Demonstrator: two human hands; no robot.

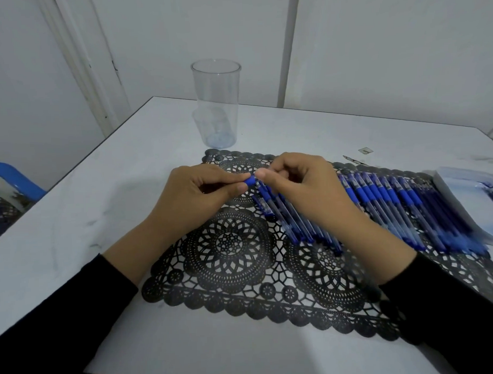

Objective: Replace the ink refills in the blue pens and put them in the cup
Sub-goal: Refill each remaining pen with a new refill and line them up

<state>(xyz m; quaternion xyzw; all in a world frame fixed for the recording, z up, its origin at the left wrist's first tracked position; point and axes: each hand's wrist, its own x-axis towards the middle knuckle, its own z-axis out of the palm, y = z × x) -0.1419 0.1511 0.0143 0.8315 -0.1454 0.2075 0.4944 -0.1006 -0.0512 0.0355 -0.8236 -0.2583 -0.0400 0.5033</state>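
Observation:
Both hands meet over the black lace mat (231,254) on one blue pen (251,182). My left hand (196,195) pinches its blue end between thumb and fingers. My right hand (304,184) pinches the same pen just to the right of that blue end. Only a short blue part of the pen shows between the fingertips. A row of several blue pens (380,204) lies on the mat under and to the right of my right hand. The clear plastic cup (216,104) stands upright behind the mat with nothing in it.
A clear plastic box (469,204) with dark refills sits at the far right of the white table (128,191). A blue plastic chair (13,178) shows beyond the table's left edge. A small scrap (364,150) lies behind the pens.

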